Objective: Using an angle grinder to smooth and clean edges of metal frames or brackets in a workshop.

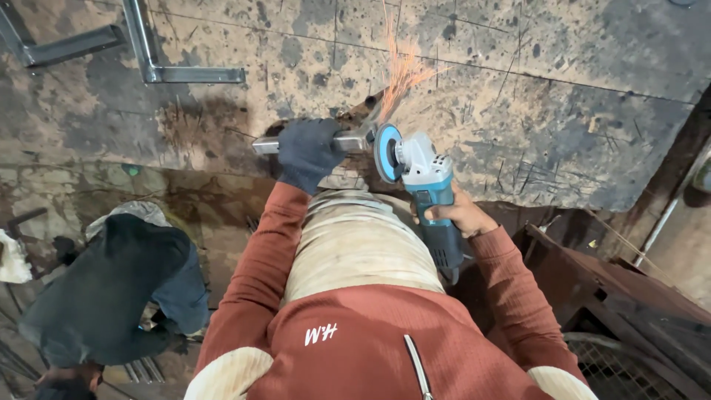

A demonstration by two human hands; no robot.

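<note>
Left hand [309,152]: gloved, fist clamped down over the metal bar [311,142], pinning it on the worktable [518,96].
Right hand [459,215]: bare, wrapped tight round the blue angle grinder [426,185].
Disc [386,153]: right at the bar's end, sparks [404,70] flying (orange, streaming upward).
Nearby: another person [111,289] bent low at lower left.

- A scarred, stained worktable [563,96] is filling the far side.
- Welded steel frames [148,52] are lying at its far left.
- A rusty metal rack [637,304] is standing near right.
- A crouching person [111,289] is working near left.
</note>
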